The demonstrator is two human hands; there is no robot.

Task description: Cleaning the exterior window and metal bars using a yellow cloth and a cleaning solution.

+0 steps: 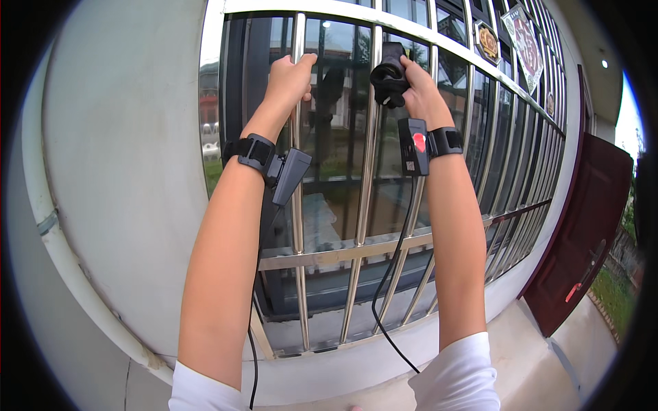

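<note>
My left hand (292, 79) is wrapped around an upright stainless steel bar (297, 205) of a window grille, thumb pointing up and to the right. My right hand (424, 92) holds a bunched black cloth (389, 77), which lies over the neighbouring bar (366, 195). Whether the cloth goes all the way around that bar cannot be told. Behind the bars, the dark window glass (334, 154) reflects buildings and greenery. Each wrist carries a strapped-on device: a dark grey box (292, 177) on the left and a black box (413, 146) with a red mark on the right.
A black cable (380, 318) hangs from the right device; another runs down beside my left arm. A white pipe (77, 272) follows the wall at left. Decorations (525, 49) hang on the upper grille. A dark red door (581, 231) stands ajar at right.
</note>
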